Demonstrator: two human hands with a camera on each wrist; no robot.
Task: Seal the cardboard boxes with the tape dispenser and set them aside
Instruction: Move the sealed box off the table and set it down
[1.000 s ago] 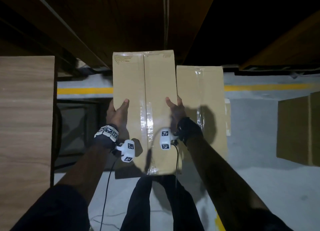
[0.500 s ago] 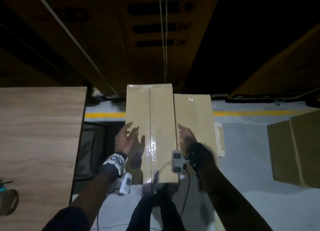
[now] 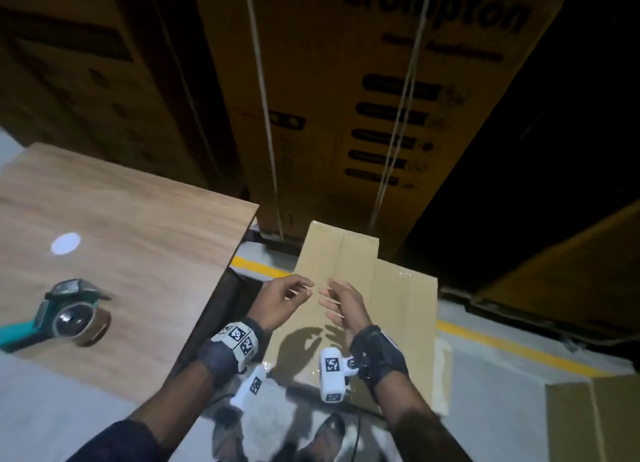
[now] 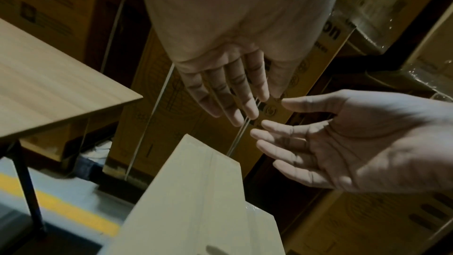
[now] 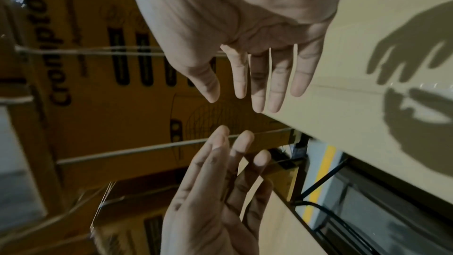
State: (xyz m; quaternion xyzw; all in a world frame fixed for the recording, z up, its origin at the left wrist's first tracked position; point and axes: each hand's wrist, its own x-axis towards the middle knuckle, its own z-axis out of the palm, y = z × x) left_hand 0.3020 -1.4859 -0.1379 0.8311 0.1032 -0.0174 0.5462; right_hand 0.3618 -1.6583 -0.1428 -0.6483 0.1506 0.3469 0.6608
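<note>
Both hands are held free above the stacked cardboard boxes; nothing is gripped. The left hand [image 3: 277, 300] is seen with fingers loosely extended and slightly spread; the right hand [image 3: 341, 304] is likewise relaxed, fingers parted, palm turned toward the left. The upper box [image 3: 337, 253], its seam taped, is laid on a lower box [image 3: 403, 309] on the floor, beside the wooden table [image 3: 138, 253]; the tape dispenser [image 3: 67, 314] is left on that table, well apart from the hands.
</note>
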